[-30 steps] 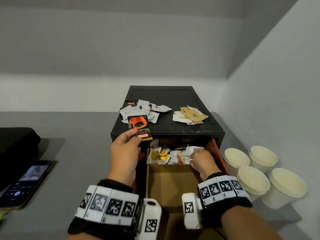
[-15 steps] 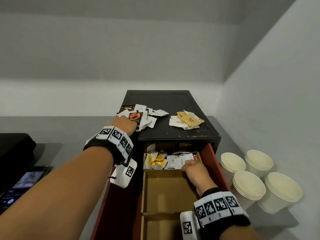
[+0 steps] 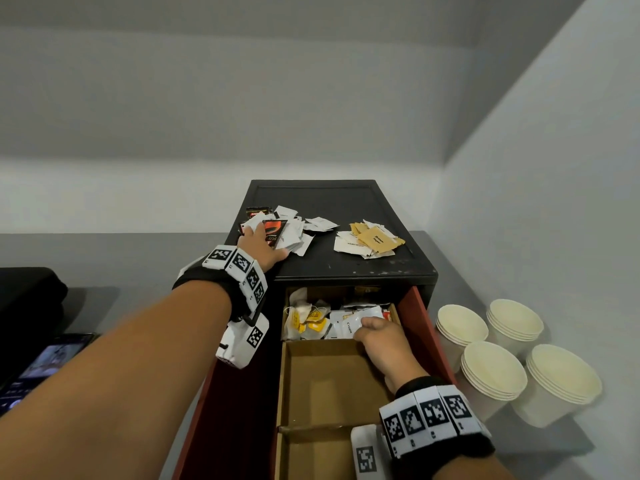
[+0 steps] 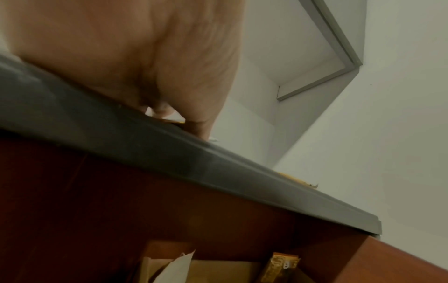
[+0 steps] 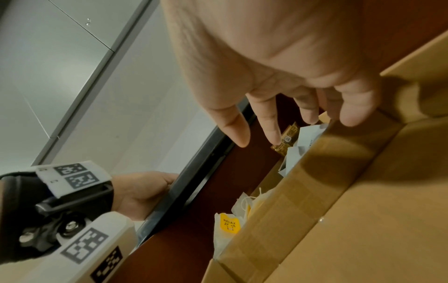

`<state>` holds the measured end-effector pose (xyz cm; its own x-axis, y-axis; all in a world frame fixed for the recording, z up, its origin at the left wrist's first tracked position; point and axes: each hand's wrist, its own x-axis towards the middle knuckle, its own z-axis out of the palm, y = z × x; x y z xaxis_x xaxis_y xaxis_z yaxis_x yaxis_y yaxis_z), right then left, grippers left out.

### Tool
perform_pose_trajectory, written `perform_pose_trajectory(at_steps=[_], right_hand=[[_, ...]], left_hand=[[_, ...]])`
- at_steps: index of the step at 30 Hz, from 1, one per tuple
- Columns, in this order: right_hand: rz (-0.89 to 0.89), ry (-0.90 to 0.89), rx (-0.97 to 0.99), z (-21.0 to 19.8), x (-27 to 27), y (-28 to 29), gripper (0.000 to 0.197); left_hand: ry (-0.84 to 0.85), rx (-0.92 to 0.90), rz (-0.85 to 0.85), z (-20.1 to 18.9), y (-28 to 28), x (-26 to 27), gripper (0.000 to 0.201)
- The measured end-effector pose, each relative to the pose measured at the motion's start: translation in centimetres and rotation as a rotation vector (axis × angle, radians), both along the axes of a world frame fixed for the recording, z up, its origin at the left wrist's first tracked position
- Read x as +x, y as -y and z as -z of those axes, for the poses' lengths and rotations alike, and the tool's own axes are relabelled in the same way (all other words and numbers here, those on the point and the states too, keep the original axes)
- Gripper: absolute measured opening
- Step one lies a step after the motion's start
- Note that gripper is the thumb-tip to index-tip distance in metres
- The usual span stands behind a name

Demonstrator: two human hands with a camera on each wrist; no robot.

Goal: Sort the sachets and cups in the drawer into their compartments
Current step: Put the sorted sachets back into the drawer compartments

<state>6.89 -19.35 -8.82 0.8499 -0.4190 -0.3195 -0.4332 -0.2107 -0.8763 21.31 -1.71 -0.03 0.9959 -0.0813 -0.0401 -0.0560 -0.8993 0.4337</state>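
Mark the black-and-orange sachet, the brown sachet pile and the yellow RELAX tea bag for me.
black-and-orange sachet (image 3: 274, 231), head view, on its printed face.
brown sachet pile (image 3: 375, 240), head view, on the top brown sachet.
RELAX tea bag (image 5: 229, 224), right wrist view, on its yellow tag.

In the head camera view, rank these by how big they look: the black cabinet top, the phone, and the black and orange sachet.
1. black cabinet top, clearly largest.
2. phone, though cut off at the frame edge and nearer the camera.
3. black and orange sachet, partly under the left hand.
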Motion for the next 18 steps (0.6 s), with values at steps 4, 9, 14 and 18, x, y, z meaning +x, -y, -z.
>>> perform_pose_trajectory(at_steps=[4,9,14,18], right_hand=[[-0.009,0.012,-0.011,-0.1,0.0,0.1,0.047],[-0.024,0.036,-0.011,-0.2,0.2,0.2,0.041],[-0.059,0.023,-0.047,-0.8,0.1,0.0,0.034],[-0.132,0.005,-0.067,-0.8,0.0,-0.1,0.028]], left_hand=[[0.041,-0.019,-0.041,0.1,-0.2,-0.1,0.098],[0.176,-0.339,-0.007,-0.9,0.6,-3.6,0.088],[0.246,-0.505,0.051,-0.4,2.2,-9.4,0.033],[-0.042,-0.353,0.116,2.9,3.2,-11.0,0.006]])
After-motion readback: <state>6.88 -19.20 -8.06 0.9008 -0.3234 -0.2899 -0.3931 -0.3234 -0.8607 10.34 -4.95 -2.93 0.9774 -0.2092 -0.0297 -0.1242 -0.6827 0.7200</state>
